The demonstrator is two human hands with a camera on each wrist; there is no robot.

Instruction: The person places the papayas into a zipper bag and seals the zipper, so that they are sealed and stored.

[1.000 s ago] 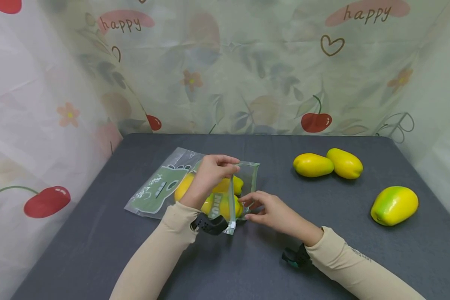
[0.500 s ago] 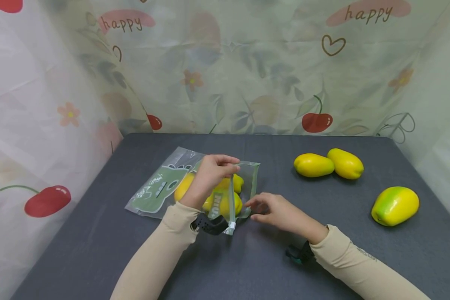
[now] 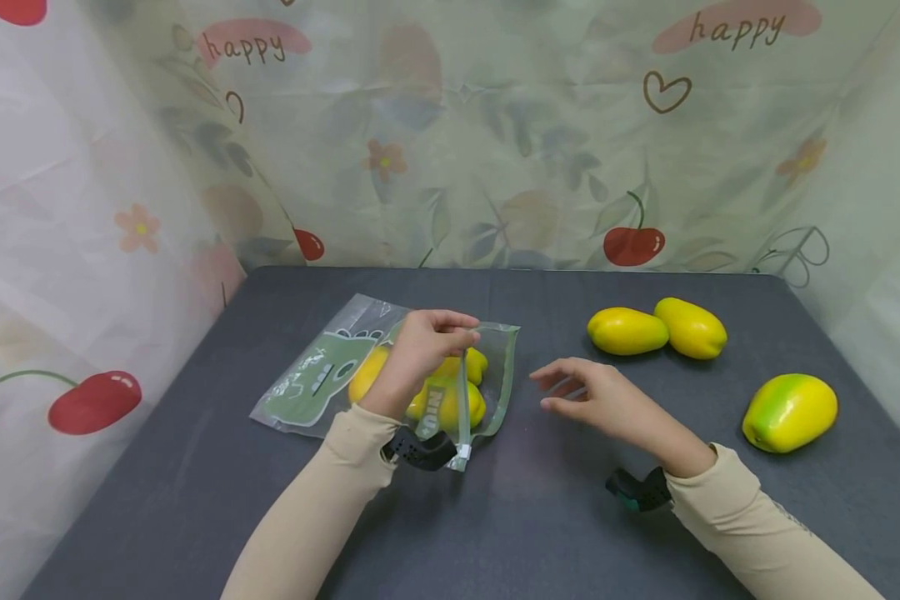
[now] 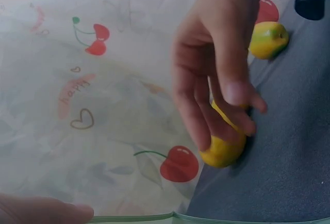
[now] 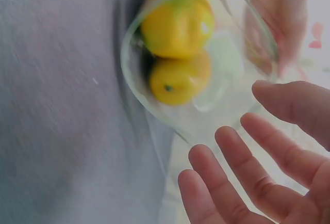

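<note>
A clear zip bag (image 3: pixel 307 400) with a green animal print lies on its side, several yellow mangoes (image 3: pixel 476 367) inside. Its mouth faces right and gapes, as the right wrist view shows, with two mangoes (image 5: pixel 178 25) visible through it. My left hand (image 3: pixel 418 358) pinches the upper edge of the mouth between thumb and fingers. Right of the bag, apart from it, my right hand (image 3: pixel 607 404) hovers with relaxed, spread fingers and holds nothing. In the left wrist view a finger of the left hand (image 4: pixel 46 211) shows above the bag's green rim (image 4: pixel 139 218).
Two mangoes (image 3: pixel 627 331) (image 3: pixel 690 327) touch each other at the back right of the dark table (image 3: pixel 157 500). A third, yellow-green mango (image 3: pixel 790 412) lies nearer the right edge. Patterned curtains (image 3: pixel 465 150) enclose the back and sides.
My right hand has drawn back from the bag's mouth, rightward and slightly up. The left hand keeps its pinch on the bag, and the mangoes outside have not moved.
</note>
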